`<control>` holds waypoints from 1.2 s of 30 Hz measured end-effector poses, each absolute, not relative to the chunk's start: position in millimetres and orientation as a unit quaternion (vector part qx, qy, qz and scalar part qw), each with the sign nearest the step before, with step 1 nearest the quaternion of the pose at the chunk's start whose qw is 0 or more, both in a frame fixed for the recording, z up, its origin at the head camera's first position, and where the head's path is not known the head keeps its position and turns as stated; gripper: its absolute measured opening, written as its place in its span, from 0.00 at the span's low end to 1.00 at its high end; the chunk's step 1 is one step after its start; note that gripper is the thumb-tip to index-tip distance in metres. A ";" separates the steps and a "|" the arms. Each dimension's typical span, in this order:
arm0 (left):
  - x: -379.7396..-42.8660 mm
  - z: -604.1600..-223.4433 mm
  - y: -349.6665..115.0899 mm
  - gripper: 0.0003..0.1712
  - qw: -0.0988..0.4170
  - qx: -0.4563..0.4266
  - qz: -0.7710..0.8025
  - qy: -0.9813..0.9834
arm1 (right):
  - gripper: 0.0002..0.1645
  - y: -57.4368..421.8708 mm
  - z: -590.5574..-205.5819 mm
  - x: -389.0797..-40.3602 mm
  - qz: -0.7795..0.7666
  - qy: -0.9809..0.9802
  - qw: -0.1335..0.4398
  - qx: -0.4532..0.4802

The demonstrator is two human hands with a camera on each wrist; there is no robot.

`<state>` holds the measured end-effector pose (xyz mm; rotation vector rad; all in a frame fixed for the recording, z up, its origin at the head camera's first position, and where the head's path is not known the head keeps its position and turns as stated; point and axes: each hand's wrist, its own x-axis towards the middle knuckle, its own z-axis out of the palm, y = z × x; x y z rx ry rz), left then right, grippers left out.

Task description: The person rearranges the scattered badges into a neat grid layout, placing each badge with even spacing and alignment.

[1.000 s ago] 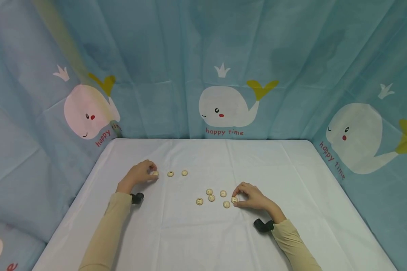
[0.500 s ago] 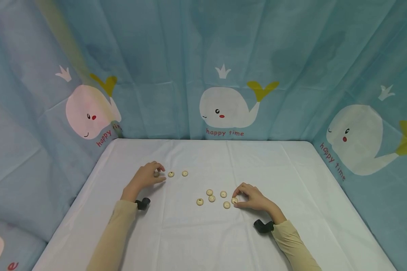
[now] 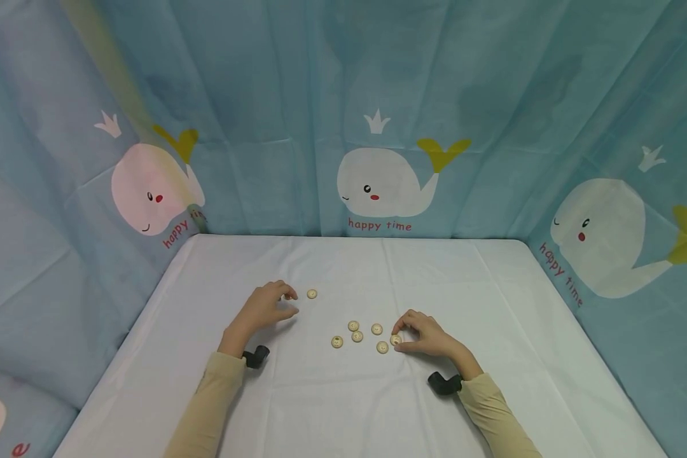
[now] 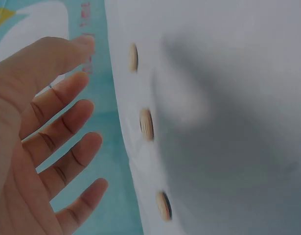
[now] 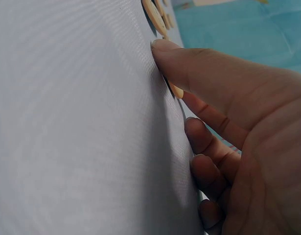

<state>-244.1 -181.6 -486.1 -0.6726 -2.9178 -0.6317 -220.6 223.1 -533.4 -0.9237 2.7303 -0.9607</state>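
Observation:
Over the table's left half, my left hand [image 3: 266, 306] hovers with thumb and fingers apart and nothing between them. Three round wooden buttons in a row show in the left wrist view: a top one [image 4: 133, 57], a middle one [image 4: 146, 124] and a bottom one [image 4: 164, 205]. In the head view only the row's right-hand button [image 3: 312, 294] is visible, just past the fingertips; the hand hides the others. My right hand [image 3: 426, 334] pinches a pale wooden button [image 3: 396, 340] at its edges, low at the cloth. Its thumb covers much of that button [image 5: 177, 91] in the right wrist view.
Left of the right hand lie several loose buttons, among them a near one [image 3: 382, 347], one behind it [image 3: 376, 329] and the leftmost [image 3: 336, 342]. A white cloth [image 3: 332, 413] covers the table. A blue whale-print curtain [image 3: 275, 184] surrounds its back and sides.
My left hand has let go of the row's leftmost button and moved right over the row, hiding two buttons from the head view. My right hand has stayed put on its button.

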 end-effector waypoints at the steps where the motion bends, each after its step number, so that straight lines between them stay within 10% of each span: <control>1: -242.3 -485.8 -178.4 0.16 0.041 -0.223 -0.206 -0.952 | 0.17 222.9 -533.6 -220.8 -0.314 0.898 0.051 -0.304; 36: -206.6 -505.9 -103.3 0.19 -0.008 -0.314 -0.184 -0.931 | 0.17 221.6 -533.4 -219.1 -0.314 0.897 0.046 -0.307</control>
